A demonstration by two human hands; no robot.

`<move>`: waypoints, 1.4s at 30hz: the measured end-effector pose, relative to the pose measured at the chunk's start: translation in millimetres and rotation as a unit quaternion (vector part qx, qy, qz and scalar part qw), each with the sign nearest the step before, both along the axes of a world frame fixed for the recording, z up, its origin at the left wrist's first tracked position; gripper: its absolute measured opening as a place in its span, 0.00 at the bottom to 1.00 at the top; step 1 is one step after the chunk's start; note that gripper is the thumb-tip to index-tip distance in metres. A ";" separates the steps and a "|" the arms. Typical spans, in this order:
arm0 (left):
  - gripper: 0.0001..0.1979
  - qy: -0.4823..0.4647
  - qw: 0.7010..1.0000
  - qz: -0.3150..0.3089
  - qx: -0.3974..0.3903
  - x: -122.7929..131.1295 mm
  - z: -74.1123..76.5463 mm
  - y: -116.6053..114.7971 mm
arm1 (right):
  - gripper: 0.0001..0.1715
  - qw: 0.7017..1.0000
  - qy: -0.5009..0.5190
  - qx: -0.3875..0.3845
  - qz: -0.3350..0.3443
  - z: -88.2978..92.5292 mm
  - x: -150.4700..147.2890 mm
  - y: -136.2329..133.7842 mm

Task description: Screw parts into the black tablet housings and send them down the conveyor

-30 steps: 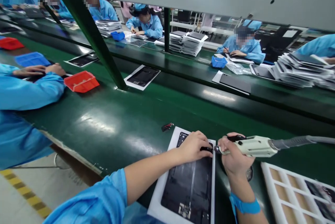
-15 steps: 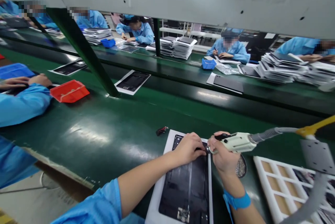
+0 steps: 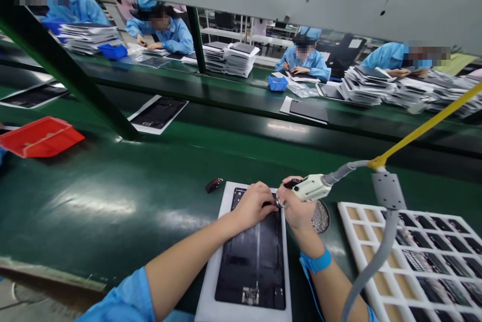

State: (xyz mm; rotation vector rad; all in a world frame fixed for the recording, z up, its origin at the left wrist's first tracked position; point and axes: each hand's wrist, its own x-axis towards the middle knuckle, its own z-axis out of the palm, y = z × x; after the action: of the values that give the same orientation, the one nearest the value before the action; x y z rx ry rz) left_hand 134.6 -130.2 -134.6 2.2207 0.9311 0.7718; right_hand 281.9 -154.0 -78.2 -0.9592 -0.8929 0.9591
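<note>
Seen from the person's head, two bare forearms reach up from the bottom of the frame, in blue sleeves, over a green conveyor belt [image 3: 113,206]. At lower center, a dark tablet [image 3: 250,261] lies flat on a white sheet [image 3: 205,297]. The left hand [image 3: 253,206] rests on the tablet's upper part with its fingers curled; whether they pinch something small is hidden. The right hand [image 3: 297,209] is closed around a cream electric screwdriver [image 3: 311,187], its tip angled down at the tablet just beside the left fingers. A gray hose [image 3: 371,256] runs from the screwdriver to a gray plate [image 3: 387,190] on a yellow arm [image 3: 425,128]. A blue wrist strap [image 3: 316,261] circles the right wrist, and a round silver mesh dish [image 3: 321,215] sits just beside that hand. A small dark part [image 3: 214,185] lies above the tablet. At lower right is a white grid tray [image 3: 406,261] holding dark parts. A red bin [image 3: 39,137] sits at left. Across the belt, at the top of the frame, co-workers in blue sit beside stacks of tablets [image 3: 233,58].
</note>
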 end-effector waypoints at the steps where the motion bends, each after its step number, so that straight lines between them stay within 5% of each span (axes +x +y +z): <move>1: 0.05 -0.004 1.000 0.000 -0.001 0.2 0.3 0.1 | 0.13 1.000 0.000 0.002 0.001 -0.2 0.2 -0.1; 29: 0.06 -0.035 0.999 0.001 -0.003 5.8 -0.8 4.4 | 0.11 0.999 0.017 0.038 0.007 18.0 3.9 0.8; 42: 0.08 -0.036 0.999 0.001 -0.028 7.5 3.8 4.2 | 0.11 1.000 -0.001 0.029 0.011 12.8 3.5 0.0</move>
State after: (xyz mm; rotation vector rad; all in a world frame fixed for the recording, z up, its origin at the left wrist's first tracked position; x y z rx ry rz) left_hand 142.1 -126.0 -130.8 2.1303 0.9095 0.8107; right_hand 285.4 -154.1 -65.4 -0.9025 -0.9295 0.9456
